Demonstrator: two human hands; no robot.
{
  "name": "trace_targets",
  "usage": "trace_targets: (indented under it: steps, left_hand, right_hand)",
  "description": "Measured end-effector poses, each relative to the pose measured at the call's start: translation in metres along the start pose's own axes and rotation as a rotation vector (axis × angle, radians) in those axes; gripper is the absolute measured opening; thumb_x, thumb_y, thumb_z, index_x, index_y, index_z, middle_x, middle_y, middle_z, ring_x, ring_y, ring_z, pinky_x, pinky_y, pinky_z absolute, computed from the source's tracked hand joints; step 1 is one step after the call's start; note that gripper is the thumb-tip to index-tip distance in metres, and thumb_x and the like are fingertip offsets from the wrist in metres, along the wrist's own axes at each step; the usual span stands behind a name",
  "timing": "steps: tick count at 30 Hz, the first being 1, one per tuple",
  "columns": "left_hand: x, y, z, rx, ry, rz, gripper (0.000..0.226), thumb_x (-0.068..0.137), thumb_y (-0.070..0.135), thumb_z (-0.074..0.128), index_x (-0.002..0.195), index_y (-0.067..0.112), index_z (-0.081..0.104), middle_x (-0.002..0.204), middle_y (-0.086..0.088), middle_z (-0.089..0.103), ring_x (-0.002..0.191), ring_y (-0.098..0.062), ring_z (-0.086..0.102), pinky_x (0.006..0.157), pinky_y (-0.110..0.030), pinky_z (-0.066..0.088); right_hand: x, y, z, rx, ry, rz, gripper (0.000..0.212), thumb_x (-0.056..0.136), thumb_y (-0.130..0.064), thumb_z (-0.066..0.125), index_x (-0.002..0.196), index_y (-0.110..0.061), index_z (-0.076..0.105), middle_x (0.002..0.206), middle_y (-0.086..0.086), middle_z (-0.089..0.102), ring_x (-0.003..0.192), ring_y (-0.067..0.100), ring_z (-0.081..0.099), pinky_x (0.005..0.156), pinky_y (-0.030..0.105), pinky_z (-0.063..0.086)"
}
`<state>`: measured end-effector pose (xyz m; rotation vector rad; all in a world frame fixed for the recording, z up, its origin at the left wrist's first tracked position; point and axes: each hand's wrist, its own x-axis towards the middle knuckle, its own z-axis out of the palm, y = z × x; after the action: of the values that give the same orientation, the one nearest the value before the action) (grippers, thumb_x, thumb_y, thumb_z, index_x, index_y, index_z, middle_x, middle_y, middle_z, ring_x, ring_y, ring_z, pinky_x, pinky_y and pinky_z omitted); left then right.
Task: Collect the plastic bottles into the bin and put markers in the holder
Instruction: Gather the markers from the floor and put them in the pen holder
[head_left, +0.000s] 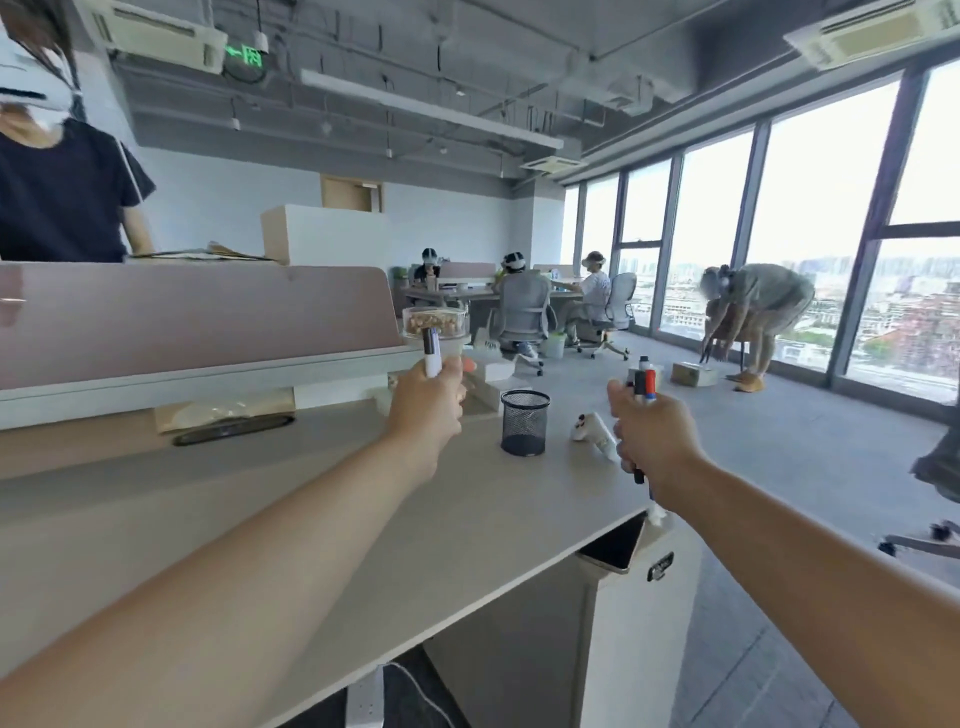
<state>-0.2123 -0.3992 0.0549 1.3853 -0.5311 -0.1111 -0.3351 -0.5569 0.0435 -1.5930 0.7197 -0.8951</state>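
A black mesh holder (524, 422) stands upright on the desk (311, 519), between my two hands. My left hand (428, 408) is closed around one white marker with a dark cap (431, 351), held upright to the left of the holder. To the holder's right, my right hand (649, 431) grips a bundle of markers (644, 382) with red and dark caps; their lower ends stick out below the fist. No plastic bottle can be told apart in this view.
A white controller (595, 431) lies on the desk by my right hand. A bin (618, 551) stands under the desk's right edge. A glass jar (435, 325) sits on the partition shelf. One person stands at far left, others sit or bend farther off.
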Motion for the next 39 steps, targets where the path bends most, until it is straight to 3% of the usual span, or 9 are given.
trace_targets:
  steps: [6, 10, 12, 17, 22, 26, 30, 34, 39]
  left_hand:
    - [0.074, -0.054, 0.046, -0.171, 0.003, -0.09, 0.041, 0.098, 0.032, 0.046, 0.06, 0.018, 0.036, 0.035, 0.01, 0.03, 0.031, -0.006, 0.022, 0.04, -0.019, 0.018]
    - [0.121, -0.081, 0.083, -0.206, -0.004, -0.095, 0.044, 0.097, 0.031, 0.044, 0.056, 0.017, 0.039, 0.035, 0.007, 0.037, 0.036, -0.012, 0.035, 0.048, -0.025, 0.034]
    - [0.147, -0.087, 0.097, -0.146, 0.02, -0.043, 0.047, 0.099, 0.03, 0.041, 0.055, 0.014, 0.044, 0.042, 0.004, 0.047, 0.043, -0.013, 0.044, 0.047, -0.019, 0.039]
    - [0.213, -0.101, 0.119, -0.067, 0.104, -0.015, 0.046, 0.102, 0.03, 0.036, 0.062, 0.012, 0.052, 0.062, 0.002, 0.053, 0.052, -0.011, 0.048, 0.035, -0.012, 0.035]
    - [0.254, -0.145, 0.146, -0.073, 0.109, -0.027, 0.037, 0.101, 0.033, 0.042, 0.07, 0.02, 0.057, 0.073, 0.007, 0.057, 0.066, -0.009, 0.052, 0.06, -0.022, 0.041]
    - [0.262, -0.174, 0.158, 0.068, 0.019, 0.064, 0.03, 0.101, 0.03, 0.041, 0.089, 0.011, 0.061, 0.075, 0.012, 0.058, 0.072, 0.0, 0.053, 0.062, -0.005, 0.038]
    - [0.269, -0.178, 0.15, 0.21, -0.019, 0.081, 0.04, 0.102, 0.039, 0.034, 0.081, 0.019, 0.062, 0.064, 0.009, 0.059, 0.06, -0.001, 0.053, 0.061, -0.023, 0.041]
    - [0.273, -0.187, 0.141, 0.323, -0.091, 0.038, 0.036, 0.101, 0.041, 0.033, 0.092, 0.028, 0.065, 0.056, 0.001, 0.058, 0.061, -0.015, 0.059, 0.066, -0.031, 0.046]
    - [0.274, -0.202, 0.146, 0.184, -0.095, -0.143, 0.03, 0.099, 0.036, 0.041, 0.098, 0.023, 0.069, 0.071, 0.006, 0.056, 0.067, -0.009, 0.052, 0.061, -0.021, 0.038]
  right_hand:
    - [0.06, 0.047, 0.019, 0.03, -0.04, 0.019, 0.033, 0.089, -0.035, 0.057, 0.067, -0.017, 0.04, 0.048, 0.003, 0.038, 0.037, 0.017, 0.031, 0.043, 0.026, 0.029]
    - [0.104, 0.064, 0.03, 0.042, -0.058, 0.033, 0.034, 0.092, -0.033, 0.055, 0.067, -0.017, 0.038, 0.044, -0.002, 0.039, 0.037, 0.016, 0.032, 0.045, 0.027, 0.031]
    - [0.132, 0.063, 0.035, 0.063, -0.043, 0.035, 0.036, 0.093, -0.034, 0.054, 0.066, -0.016, 0.039, 0.042, -0.003, 0.041, 0.036, 0.016, 0.036, 0.045, 0.028, 0.036]
    - [0.199, 0.063, 0.057, 0.162, -0.04, 0.031, 0.034, 0.095, -0.031, 0.055, 0.068, -0.014, 0.042, 0.041, -0.005, 0.044, 0.034, 0.012, 0.041, 0.037, 0.023, 0.039]
    - [0.253, 0.072, 0.084, 0.235, -0.02, 0.042, 0.037, 0.095, -0.03, 0.055, 0.064, -0.014, 0.043, 0.045, -0.002, 0.045, 0.037, 0.014, 0.041, 0.04, 0.025, 0.04]
    - [0.278, 0.082, 0.106, 0.307, 0.004, 0.033, 0.034, 0.093, -0.025, 0.057, 0.062, -0.016, 0.045, 0.045, -0.002, 0.046, 0.036, 0.013, 0.041, 0.042, 0.025, 0.04]
    - [0.293, 0.087, 0.124, 0.371, 0.008, 0.036, 0.032, 0.093, -0.023, 0.056, 0.063, -0.015, 0.045, 0.042, -0.004, 0.045, 0.034, 0.013, 0.04, 0.044, 0.026, 0.038]
    - [0.305, 0.08, 0.138, 0.469, -0.002, 0.039, 0.032, 0.093, -0.023, 0.056, 0.063, -0.015, 0.046, 0.045, -0.002, 0.044, 0.036, 0.014, 0.039, 0.043, 0.023, 0.037]
    - [0.313, 0.088, 0.149, 0.604, -0.008, 0.048, 0.034, 0.094, -0.021, 0.055, 0.062, -0.013, 0.045, 0.046, 0.0, 0.044, 0.036, 0.017, 0.039, 0.044, 0.025, 0.036]
